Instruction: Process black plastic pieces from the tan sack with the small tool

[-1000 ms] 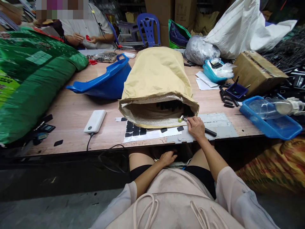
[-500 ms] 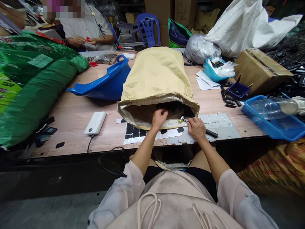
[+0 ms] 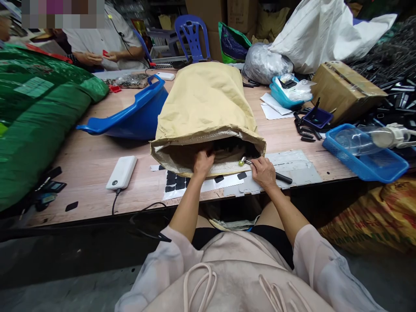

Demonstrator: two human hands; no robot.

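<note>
A yellow paper sack (image 3: 204, 99) lies on the table with its open mouth facing me, and dark pieces show in the shadow inside. At that mouth is my left hand (image 3: 203, 164), its fingers curled together; whatever is between them is hidden. My right hand (image 3: 264, 172) grips a small hammer (image 3: 284, 177) by the handle, its yellowish head resting by the lower lip of the sack. Just below the opening, black rounded-square stickers (image 3: 175, 180) sit in rows on a white sheet (image 3: 208, 185). A grey board (image 3: 292, 167) lies under the hammer.
A blue basin (image 3: 130, 117) and a white power bank (image 3: 121, 172) with a cable are to the left, beside a big green sack (image 3: 42, 112). On the right stand a blue basket (image 3: 386, 167) and a cardboard box (image 3: 347, 91). Across the table sits another person (image 3: 113, 47).
The view has swung a little, so everything sits further left in it. My left hand has shifted slightly left in the sack's mouth. My right hand still holds the hammer.
</note>
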